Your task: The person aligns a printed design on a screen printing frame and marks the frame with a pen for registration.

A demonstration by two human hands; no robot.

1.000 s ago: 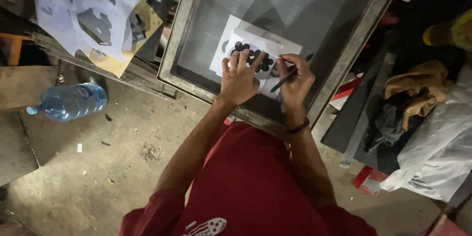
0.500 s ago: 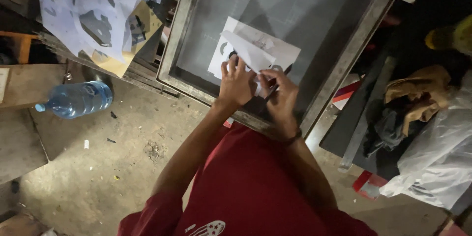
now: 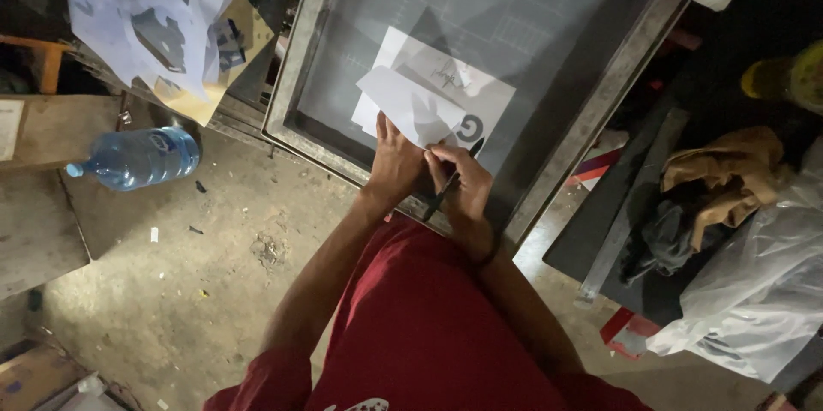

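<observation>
Two hands (image 3: 433,173), one pen (image 3: 447,188), one stencil sheet (image 3: 429,94)

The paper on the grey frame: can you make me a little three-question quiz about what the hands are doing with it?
1. True or false: the right hand holds a dark pen.
2. What does the left hand touch: A) the water bottle, B) the white paper, C) the plastic bag?
3. Where does the paper lie?

Key: 1 true. 2 B. 3 On the grey mesh inside the metal frame.
</observation>
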